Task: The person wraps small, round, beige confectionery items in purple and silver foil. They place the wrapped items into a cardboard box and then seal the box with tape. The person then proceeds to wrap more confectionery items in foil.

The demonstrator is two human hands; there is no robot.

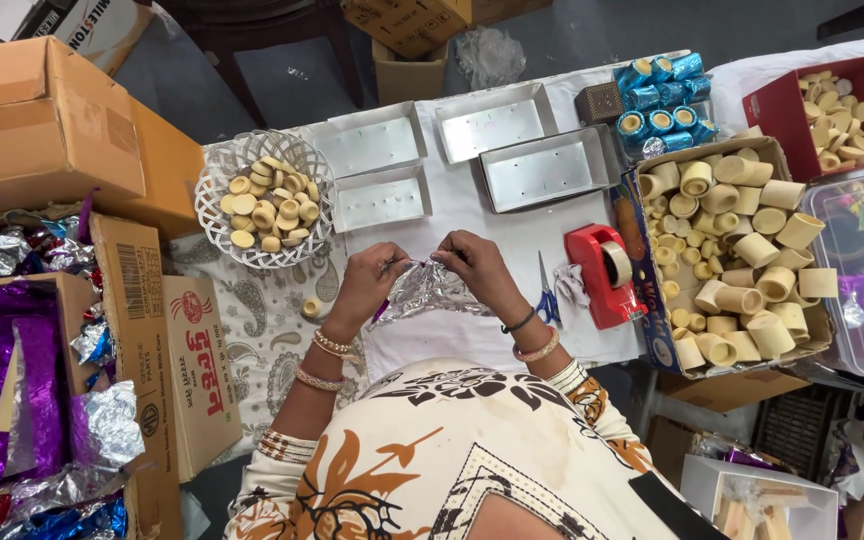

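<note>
My left hand [369, 282] and my right hand [476, 268] meet over the white table, both pinching a crumpled piece of silver foil [425, 293] held between them. Whatever sits inside the foil is hidden. A white lattice basket [218, 178] with several small cream clay cups stands to the left of my hands. One loose cream cup [310, 308] lies on the patterned cloth beside my left wrist.
Three silver trays [544, 168] lie at the back. A red tape dispenser [604, 275] and blue scissors [547, 300] sit right of my hands. A cardboard box [652, 340] holds several cream cups; blue-wrapped ones [660, 110] sit behind it. Foil scraps [22, 420] fill boxes at left.
</note>
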